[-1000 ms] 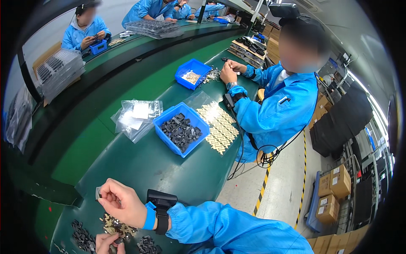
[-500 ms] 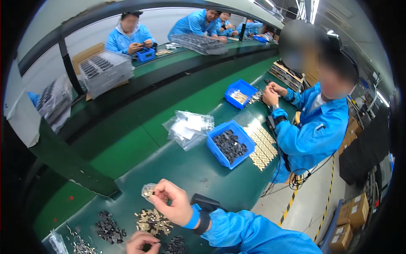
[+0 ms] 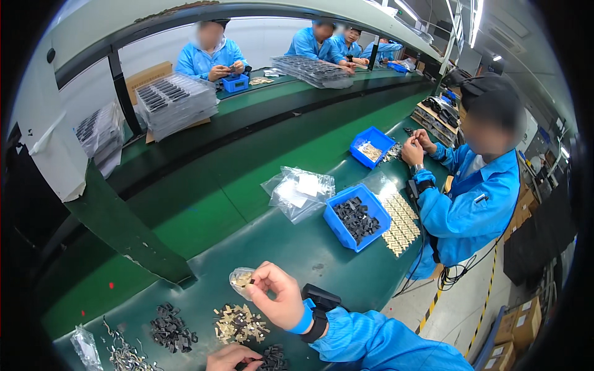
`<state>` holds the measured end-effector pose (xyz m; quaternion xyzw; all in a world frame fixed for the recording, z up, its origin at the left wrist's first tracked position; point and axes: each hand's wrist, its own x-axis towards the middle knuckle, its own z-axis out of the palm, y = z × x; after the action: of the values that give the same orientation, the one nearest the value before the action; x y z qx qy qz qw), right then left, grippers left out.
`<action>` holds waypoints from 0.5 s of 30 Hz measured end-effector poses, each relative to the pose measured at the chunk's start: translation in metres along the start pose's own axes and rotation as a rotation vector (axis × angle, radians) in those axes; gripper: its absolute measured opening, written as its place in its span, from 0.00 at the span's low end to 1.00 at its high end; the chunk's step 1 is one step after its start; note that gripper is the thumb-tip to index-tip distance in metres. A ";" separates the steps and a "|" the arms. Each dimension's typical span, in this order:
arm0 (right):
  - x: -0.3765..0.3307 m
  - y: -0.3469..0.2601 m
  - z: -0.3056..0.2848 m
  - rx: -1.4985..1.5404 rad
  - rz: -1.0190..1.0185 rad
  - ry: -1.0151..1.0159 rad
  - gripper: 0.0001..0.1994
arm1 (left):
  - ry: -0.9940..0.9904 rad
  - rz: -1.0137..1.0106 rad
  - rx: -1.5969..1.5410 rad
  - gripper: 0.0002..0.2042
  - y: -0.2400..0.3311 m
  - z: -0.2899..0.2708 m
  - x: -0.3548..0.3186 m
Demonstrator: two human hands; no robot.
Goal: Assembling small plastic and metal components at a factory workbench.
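Note:
My right hand point(image 3: 278, 295) is raised over the green table with thumb and forefinger pinched together. A tiny dark bit shows at its fingertips, too small to name. Right at those fingertips is a small clear plastic cup or bag point(image 3: 240, 279) with brass-coloured pieces in it; whether the hand holds it I cannot tell. Below lies a heap of brass-coloured metal pieces point(image 3: 238, 323). My left hand point(image 3: 232, 358) is low at the lower edge, its fingers curled together against a pile of small black parts point(image 3: 274, 357); what they hold is hidden.
Another black pile point(image 3: 172, 328), thin metal strips point(image 3: 127, 353) and a clear bag point(image 3: 86, 347) lie to the left. Ahead are plastic bags point(image 3: 300, 193), a blue bin point(image 3: 352, 241) of black parts and brass rows point(image 3: 401, 226). A co-worker point(image 3: 473, 198) sits right; a green post point(image 3: 133, 232) stands left.
The whole view has shifted, so the scene sits farther right and lower. My left fingers have come closer to the nearby black pile. My right hand stays pinched beside the clear plastic.

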<state>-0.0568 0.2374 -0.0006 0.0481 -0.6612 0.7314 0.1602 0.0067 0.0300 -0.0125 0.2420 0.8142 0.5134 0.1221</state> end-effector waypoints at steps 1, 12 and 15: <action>0.000 0.000 0.000 0.000 0.003 0.001 0.05 | -0.004 -0.036 -0.071 0.08 0.001 0.001 0.000; -0.001 0.000 0.001 -0.026 -0.015 0.005 0.05 | 0.053 -0.215 -0.151 0.13 0.003 -0.003 -0.006; -0.001 -0.003 0.000 -0.057 -0.034 0.004 0.05 | 0.082 -0.085 0.065 0.11 -0.008 -0.006 -0.008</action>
<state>-0.0551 0.2372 0.0019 0.0530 -0.6806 0.7094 0.1754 0.0088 0.0178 -0.0173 0.1896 0.8443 0.4906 0.1024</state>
